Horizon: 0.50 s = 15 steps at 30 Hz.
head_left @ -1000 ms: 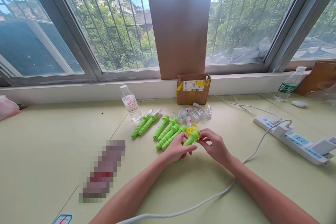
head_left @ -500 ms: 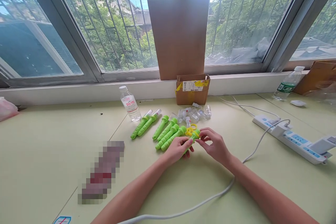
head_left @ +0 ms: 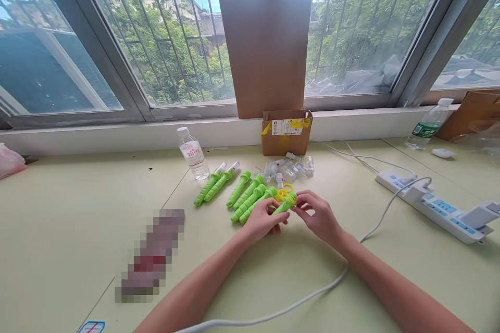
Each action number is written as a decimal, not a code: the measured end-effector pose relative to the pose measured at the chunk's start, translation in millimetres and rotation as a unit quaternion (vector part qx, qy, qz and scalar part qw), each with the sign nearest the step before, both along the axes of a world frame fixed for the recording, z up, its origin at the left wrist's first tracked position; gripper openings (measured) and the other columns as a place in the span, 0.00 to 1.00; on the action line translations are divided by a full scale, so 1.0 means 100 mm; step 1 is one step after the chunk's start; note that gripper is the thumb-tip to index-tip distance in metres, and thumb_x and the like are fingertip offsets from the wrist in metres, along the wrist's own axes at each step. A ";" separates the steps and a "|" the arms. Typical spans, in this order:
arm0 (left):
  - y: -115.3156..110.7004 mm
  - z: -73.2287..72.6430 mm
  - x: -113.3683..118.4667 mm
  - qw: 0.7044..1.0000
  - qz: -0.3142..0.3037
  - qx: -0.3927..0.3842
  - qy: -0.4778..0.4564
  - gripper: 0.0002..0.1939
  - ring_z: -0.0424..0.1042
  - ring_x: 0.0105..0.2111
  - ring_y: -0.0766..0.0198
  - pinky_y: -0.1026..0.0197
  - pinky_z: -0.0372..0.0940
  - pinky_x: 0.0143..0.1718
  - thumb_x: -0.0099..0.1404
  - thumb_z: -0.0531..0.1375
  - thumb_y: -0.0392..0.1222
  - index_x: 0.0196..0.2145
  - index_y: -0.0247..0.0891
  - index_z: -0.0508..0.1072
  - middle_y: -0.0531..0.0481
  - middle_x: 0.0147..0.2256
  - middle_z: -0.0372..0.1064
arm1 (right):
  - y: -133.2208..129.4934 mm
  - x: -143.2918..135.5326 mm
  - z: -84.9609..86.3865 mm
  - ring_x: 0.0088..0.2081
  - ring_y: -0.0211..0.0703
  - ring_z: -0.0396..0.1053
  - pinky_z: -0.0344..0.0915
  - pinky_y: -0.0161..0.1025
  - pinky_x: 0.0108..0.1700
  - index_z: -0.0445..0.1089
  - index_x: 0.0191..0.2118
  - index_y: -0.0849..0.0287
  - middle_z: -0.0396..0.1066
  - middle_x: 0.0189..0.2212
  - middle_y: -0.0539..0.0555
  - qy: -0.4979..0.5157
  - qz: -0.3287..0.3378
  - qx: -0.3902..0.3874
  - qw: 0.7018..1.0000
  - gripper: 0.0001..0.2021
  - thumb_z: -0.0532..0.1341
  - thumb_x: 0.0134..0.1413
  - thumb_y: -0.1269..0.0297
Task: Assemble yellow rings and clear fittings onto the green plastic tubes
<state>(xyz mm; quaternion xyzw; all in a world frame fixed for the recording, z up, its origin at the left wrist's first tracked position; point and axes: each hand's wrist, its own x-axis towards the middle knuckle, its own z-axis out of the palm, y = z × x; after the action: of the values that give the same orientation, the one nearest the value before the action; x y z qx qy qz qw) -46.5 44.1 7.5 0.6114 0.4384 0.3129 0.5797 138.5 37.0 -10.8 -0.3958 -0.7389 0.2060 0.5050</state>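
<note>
My left hand (head_left: 262, 219) is wrapped round a green plastic tube (head_left: 284, 205) with a ridged, threaded-looking top end, tilted up to the right. At that top end the fingertips of my right hand (head_left: 315, 211) are pinched together against the tube; whether a small part sits between them is hidden. Several similar green tubes (head_left: 250, 202) with spiral ridges lie side by side to the left of my hands. Two more green tubes (head_left: 219, 187), with clear tips, lie farther left. Just beyond the held tube are yellow rings (head_left: 282, 194).
Small clear bottles (head_left: 289, 170) are heaped before a cardboard box (head_left: 287, 135). A water bottle (head_left: 194, 155) stands to the left, another bottle (head_left: 427, 127) far right. A power strip (head_left: 437, 210) lies on the right, and its white cable (head_left: 297, 308) crosses under my right forearm.
My left thumb has slid down from the tube's top end, leaving more of the tube showing. My right fingers stay at the top end, almost unmoved.
</note>
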 end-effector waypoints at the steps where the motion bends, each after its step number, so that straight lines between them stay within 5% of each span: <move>1: 0.00 0.01 0.01 1.000 -0.001 0.006 -0.001 0.18 0.67 0.16 0.70 0.69 0.55 0.14 0.53 0.63 0.53 0.31 0.35 0.67 0.51 0.25 0.71 | 0.00 0.00 0.01 0.29 0.37 0.69 0.74 0.39 0.30 0.67 0.35 0.57 0.68 0.37 0.54 -0.001 -0.003 0.001 1.000 0.04 0.59 0.56 0.62; 6: -0.03 0.05 0.02 0.999 -0.021 0.034 0.017 0.20 0.64 0.16 0.70 0.69 0.55 0.16 0.58 0.58 0.56 0.25 0.34 0.70 0.54 0.18 0.64 | 0.00 0.00 0.03 0.27 0.36 0.68 0.74 0.39 0.30 0.66 0.34 0.57 0.67 0.37 0.54 -0.009 -0.012 0.006 1.000 0.05 0.60 0.54 0.63; 15: -0.01 0.02 0.01 0.999 -0.029 0.024 0.011 0.20 0.59 0.13 0.73 0.69 0.52 0.14 0.60 0.55 0.58 0.27 0.35 0.67 0.55 0.19 0.63 | 0.02 0.01 0.00 0.29 0.38 0.69 0.75 0.39 0.29 0.66 0.35 0.57 0.68 0.37 0.55 -0.007 -0.004 -0.002 1.000 0.07 0.59 0.56 0.59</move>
<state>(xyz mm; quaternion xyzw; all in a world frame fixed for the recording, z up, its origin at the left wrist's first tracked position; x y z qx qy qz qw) -45.8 43.2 9.7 0.6411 0.4192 0.3001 0.5685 139.3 39.2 -10.4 -0.4013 -0.7402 0.2026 0.4999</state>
